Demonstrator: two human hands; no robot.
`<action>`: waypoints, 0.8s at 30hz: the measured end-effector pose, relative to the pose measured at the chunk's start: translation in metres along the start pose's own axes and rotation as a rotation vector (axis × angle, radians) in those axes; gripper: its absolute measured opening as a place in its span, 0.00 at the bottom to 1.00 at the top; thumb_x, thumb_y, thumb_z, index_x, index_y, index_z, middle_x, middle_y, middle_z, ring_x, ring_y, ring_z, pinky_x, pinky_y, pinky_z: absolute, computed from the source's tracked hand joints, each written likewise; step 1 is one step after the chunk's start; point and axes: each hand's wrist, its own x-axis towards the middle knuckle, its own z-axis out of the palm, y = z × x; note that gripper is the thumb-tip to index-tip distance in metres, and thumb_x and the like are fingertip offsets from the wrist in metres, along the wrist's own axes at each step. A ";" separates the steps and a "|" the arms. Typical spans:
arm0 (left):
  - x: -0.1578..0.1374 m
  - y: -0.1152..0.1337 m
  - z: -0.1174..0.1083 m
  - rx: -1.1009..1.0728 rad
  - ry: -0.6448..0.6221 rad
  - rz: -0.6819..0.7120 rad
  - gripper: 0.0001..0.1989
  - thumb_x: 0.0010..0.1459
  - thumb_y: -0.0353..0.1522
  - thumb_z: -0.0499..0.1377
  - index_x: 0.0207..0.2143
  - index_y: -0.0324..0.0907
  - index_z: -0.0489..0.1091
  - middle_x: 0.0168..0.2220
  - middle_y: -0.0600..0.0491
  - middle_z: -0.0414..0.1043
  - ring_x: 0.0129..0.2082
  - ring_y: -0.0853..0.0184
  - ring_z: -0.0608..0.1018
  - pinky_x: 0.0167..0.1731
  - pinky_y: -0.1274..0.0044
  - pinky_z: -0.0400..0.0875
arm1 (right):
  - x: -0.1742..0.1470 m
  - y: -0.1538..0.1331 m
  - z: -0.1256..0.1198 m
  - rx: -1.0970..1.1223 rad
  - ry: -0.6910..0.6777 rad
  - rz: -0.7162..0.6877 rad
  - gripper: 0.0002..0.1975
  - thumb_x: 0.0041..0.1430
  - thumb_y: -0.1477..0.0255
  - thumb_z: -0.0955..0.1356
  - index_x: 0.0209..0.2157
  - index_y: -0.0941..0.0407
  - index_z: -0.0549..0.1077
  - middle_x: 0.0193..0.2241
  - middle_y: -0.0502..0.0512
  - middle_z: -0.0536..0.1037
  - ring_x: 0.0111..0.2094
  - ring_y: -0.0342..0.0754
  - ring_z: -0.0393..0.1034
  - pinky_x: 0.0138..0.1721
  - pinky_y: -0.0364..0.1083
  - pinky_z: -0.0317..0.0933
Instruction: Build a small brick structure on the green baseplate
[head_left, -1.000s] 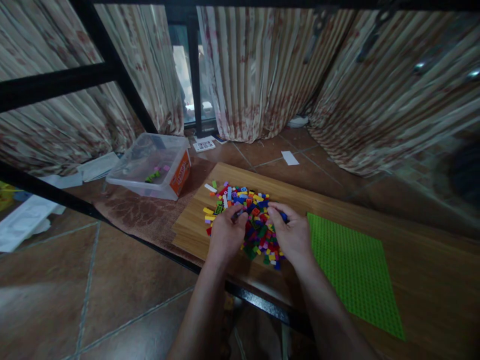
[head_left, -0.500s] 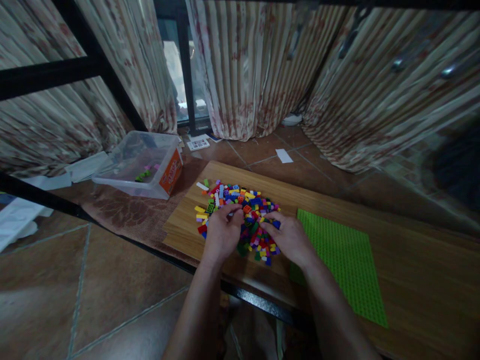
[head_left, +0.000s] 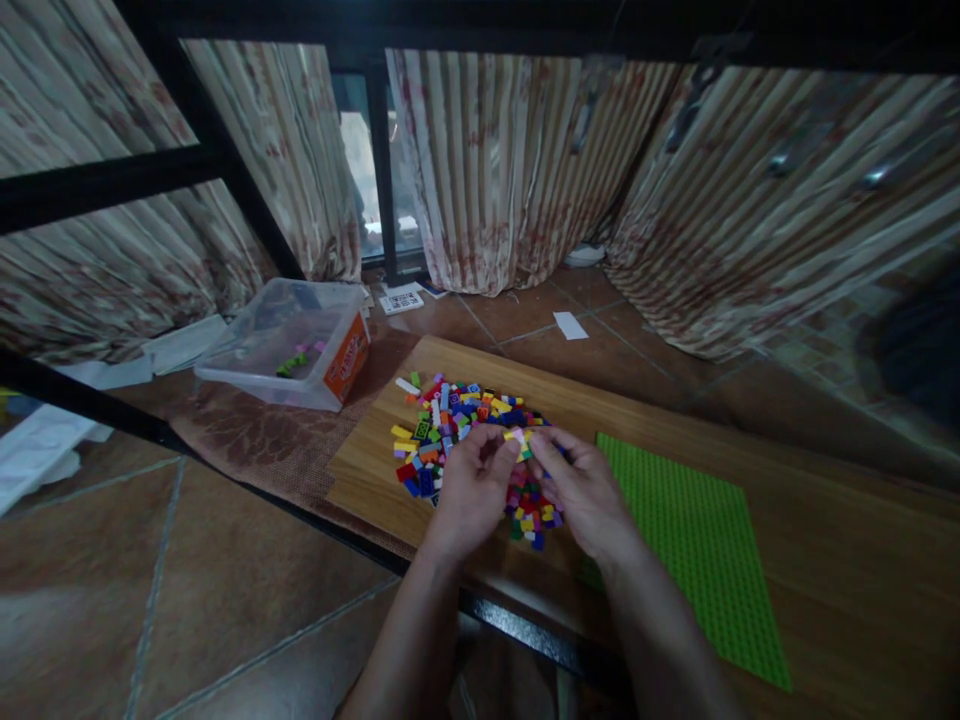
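Note:
My left hand [head_left: 480, 480] and my right hand [head_left: 577, 485] meet over a pile of mixed toy building bricks [head_left: 427, 450]. Between their fingertips is a small cluster of toy bricks [head_left: 519, 440] in yellow, pink and green; both hands are closed on it. The fingers cover part of the cluster, so its exact shape is hidden. Part of the pile lies out of sight beneath my hands. Just right of my right hand lies a green studded baseplate [head_left: 697, 540], flat on the wooden board [head_left: 847, 560].
Left of the board stands a clear plastic box [head_left: 262, 385] with an orange label and a few bricks inside. A black metal bar [head_left: 525, 632] runs along the near edge. Striped curtains [head_left: 510, 180] hang behind, and a white paper [head_left: 570, 325] lies on the tiled floor.
My hands have come together from the two sides of the pile, and the small brick cluster now shows between their fingertips. The camera view has shifted slightly.

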 end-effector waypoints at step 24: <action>0.000 -0.013 -0.009 0.175 0.019 0.085 0.08 0.61 0.37 0.55 0.38 0.41 0.68 0.28 0.55 0.70 0.26 0.69 0.73 0.25 0.79 0.68 | -0.004 0.008 0.032 0.505 0.107 0.178 0.23 0.34 0.57 0.78 0.21 0.56 0.66 0.13 0.39 0.61 0.13 0.33 0.45 0.13 0.37 0.36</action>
